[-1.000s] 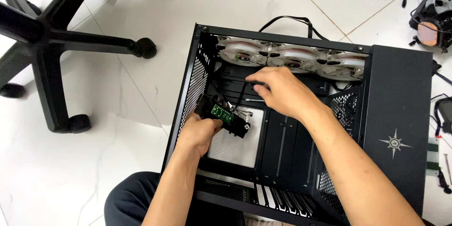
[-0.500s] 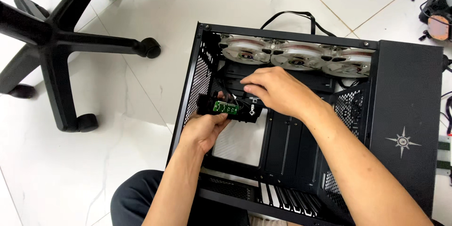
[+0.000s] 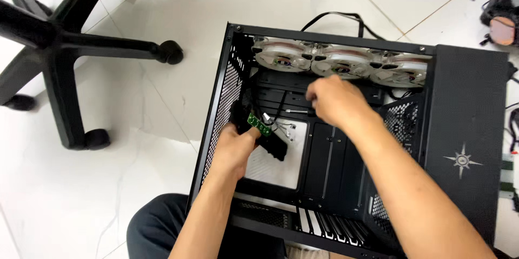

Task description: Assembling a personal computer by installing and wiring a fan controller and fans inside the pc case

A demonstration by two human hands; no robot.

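L hand (image 3: pixel 233 148) grips a small black module with a green circuit board (image 3: pixel 260 125) inside the open black metal PC case (image 3: pixel 465 129) – long axis slants toward its white fans (image 3: pixel 346 62). R hand (image 3: pixel 335 99) – fingers pinched on thin wires (image 3: pixel 294 111), just right of the board.

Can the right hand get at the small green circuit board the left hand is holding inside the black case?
Probably yes. The right hand hovers beside the small green circuit board in the left hand; only thin cables lie between.
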